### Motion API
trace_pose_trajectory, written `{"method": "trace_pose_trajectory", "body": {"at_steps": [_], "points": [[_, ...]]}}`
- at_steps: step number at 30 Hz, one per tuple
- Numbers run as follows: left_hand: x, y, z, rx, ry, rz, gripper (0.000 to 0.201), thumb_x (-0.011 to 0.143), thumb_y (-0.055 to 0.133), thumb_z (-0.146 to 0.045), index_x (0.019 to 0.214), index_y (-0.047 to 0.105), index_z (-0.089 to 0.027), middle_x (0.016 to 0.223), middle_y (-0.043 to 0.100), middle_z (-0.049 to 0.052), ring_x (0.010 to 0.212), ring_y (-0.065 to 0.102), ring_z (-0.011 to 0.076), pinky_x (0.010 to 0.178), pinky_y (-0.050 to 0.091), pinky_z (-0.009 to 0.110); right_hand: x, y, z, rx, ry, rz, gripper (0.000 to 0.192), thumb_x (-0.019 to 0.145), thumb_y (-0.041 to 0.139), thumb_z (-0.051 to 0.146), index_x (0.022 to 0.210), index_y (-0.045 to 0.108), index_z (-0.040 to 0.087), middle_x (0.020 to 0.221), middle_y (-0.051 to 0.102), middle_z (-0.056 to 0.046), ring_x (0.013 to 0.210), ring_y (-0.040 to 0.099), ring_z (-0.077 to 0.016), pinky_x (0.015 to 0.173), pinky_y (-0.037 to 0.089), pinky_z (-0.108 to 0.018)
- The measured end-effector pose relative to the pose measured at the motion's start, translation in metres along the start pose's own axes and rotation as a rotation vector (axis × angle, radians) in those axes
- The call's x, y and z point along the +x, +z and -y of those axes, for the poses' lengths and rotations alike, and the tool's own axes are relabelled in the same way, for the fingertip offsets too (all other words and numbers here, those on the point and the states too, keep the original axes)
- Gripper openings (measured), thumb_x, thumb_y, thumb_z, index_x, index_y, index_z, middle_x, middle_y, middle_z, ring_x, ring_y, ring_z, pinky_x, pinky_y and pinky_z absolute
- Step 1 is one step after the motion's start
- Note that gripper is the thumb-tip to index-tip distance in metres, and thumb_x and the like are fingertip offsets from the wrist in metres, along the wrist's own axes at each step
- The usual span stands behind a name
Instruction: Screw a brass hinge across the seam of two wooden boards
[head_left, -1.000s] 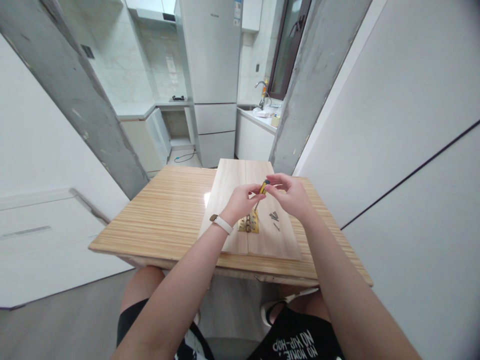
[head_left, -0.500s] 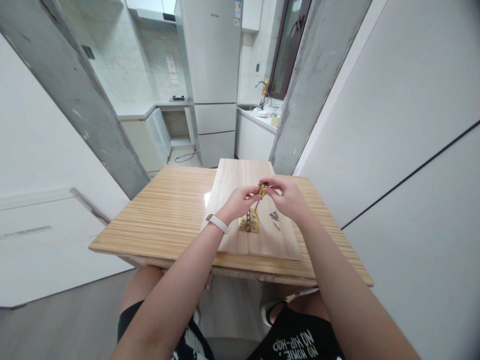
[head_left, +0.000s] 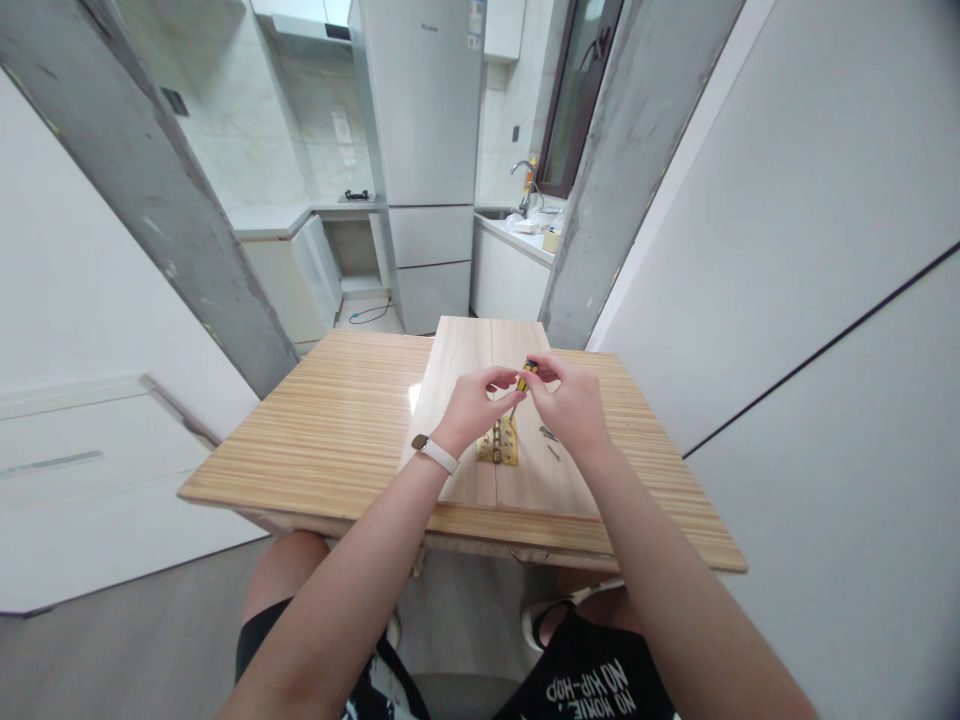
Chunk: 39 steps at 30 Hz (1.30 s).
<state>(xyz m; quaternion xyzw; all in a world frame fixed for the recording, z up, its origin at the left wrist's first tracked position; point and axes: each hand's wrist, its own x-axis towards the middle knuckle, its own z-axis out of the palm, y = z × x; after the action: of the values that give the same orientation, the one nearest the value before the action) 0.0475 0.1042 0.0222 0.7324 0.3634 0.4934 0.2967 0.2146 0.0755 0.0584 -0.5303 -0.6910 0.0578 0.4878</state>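
A yellow-and-black screwdriver [head_left: 526,376] stands tilted, its shaft reaching down to the upper right part of a brass hinge [head_left: 496,443]. The hinge lies across the seam between two pale wooden boards [head_left: 457,350]. With its fingers closed, my right hand [head_left: 566,395] grips the handle near the top. My left hand [head_left: 480,400], wearing a watch at the wrist, pinches the lower part of the handle. Several loose screws [head_left: 551,445] lie on the right board, partly hidden by my right hand. Whether a screw sits under the tip is too small to tell.
The boards rest on a wood-grain table [head_left: 315,430] with its front edge close to my knees. Beyond it stand a tall refrigerator [head_left: 431,120] and a sink counter [head_left: 517,240]. White panels flank the table on both sides.
My right hand has shifted slightly left and turned around the screwdriver handle, covering more of the loose screws. My left hand has barely moved; the hinge and boards stay in place.
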Motion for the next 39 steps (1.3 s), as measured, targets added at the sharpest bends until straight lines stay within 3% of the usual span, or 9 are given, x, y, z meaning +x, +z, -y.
{"method": "trace_pose_trajectory", "body": {"at_steps": [5,8,14,20,24,29,33,39], "points": [[-0.005,0.018,-0.005,0.077,0.016,-0.150,0.012,0.088,0.077,-0.026,0.097,0.076,-0.019,0.092,0.078,0.004,0.085,0.070,0.0169,0.081,0.056,0.031,-0.004,0.005,0.007,-0.023,0.008,-0.018,0.022,0.092,0.067,0.029,0.110,0.078,0.022,0.097,0.082,-0.008,0.091,0.078,-0.0264,0.088,0.059,-0.041],[-0.005,0.024,-0.006,0.132,0.000,-0.182,0.009,0.093,0.072,-0.027,0.092,0.074,-0.019,0.087,0.076,0.004,0.083,0.069,0.0171,0.079,0.054,0.030,-0.002,0.004,0.007,0.014,0.036,-0.006,0.021,0.091,0.069,0.030,0.108,0.078,0.023,0.097,0.082,-0.008,0.090,0.078,-0.0264,0.088,0.059,-0.042],[-0.004,0.021,-0.005,0.165,0.064,-0.128,0.016,0.098,0.067,-0.033,0.099,0.076,-0.020,0.092,0.077,0.005,0.085,0.069,0.0185,0.081,0.053,0.032,0.007,-0.004,0.002,0.128,0.063,0.097,0.024,0.087,0.074,0.032,0.108,0.079,0.022,0.096,0.082,-0.007,0.087,0.078,-0.0246,0.086,0.062,-0.041],[-0.001,0.014,0.001,0.115,0.121,0.001,0.018,0.099,0.065,-0.028,0.112,0.076,-0.022,0.105,0.079,0.006,0.096,0.070,0.0203,0.090,0.054,0.034,0.019,-0.015,-0.008,0.230,0.079,0.178,0.034,0.087,0.075,0.038,0.115,0.078,0.019,0.108,0.082,-0.011,0.097,0.078,-0.0266,0.091,0.063,-0.045],[0.003,0.008,0.006,0.094,0.130,0.085,0.017,0.098,0.064,-0.022,0.111,0.076,-0.021,0.105,0.078,0.006,0.096,0.069,0.0202,0.092,0.054,0.035,0.026,-0.022,-0.014,0.318,0.043,0.328,0.036,0.089,0.073,0.037,0.121,0.077,0.021,0.120,0.080,-0.011,0.105,0.077,-0.0266,0.094,0.063,-0.046],[0.004,0.004,0.010,0.101,0.126,0.104,0.013,0.097,0.067,-0.021,0.106,0.076,-0.022,0.105,0.076,0.006,0.102,0.068,0.0219,0.097,0.053,0.037,0.031,-0.023,-0.015,0.350,-0.002,0.407,0.030,0.090,0.071,0.036,0.116,0.081,0.023,0.117,0.081,-0.008,0.106,0.077,-0.0265,0.096,0.062,-0.046],[0.003,0.005,0.011,0.112,0.101,0.100,0.014,0.096,0.068,-0.022,0.106,0.077,-0.023,0.104,0.075,0.006,0.102,0.067,0.0219,0.096,0.054,0.037,0.029,-0.022,-0.012,0.278,-0.034,0.385,0.025,0.090,0.070,0.034,0.110,0.083,0.023,0.111,0.083,-0.006,0.102,0.077,-0.0258,0.093,0.061,-0.043],[0.000,0.007,0.007,0.108,0.077,0.054,0.021,0.097,0.066,-0.020,0.114,0.078,-0.024,0.109,0.079,0.006,0.100,0.070,0.0217,0.096,0.055,0.038,0.016,-0.015,-0.003,0.140,-0.011,0.196,0.024,0.090,0.069,0.030,0.108,0.084,0.026,0.105,0.084,-0.004,0.095,0.079,-0.0257,0.091,0.061,-0.042]]}}
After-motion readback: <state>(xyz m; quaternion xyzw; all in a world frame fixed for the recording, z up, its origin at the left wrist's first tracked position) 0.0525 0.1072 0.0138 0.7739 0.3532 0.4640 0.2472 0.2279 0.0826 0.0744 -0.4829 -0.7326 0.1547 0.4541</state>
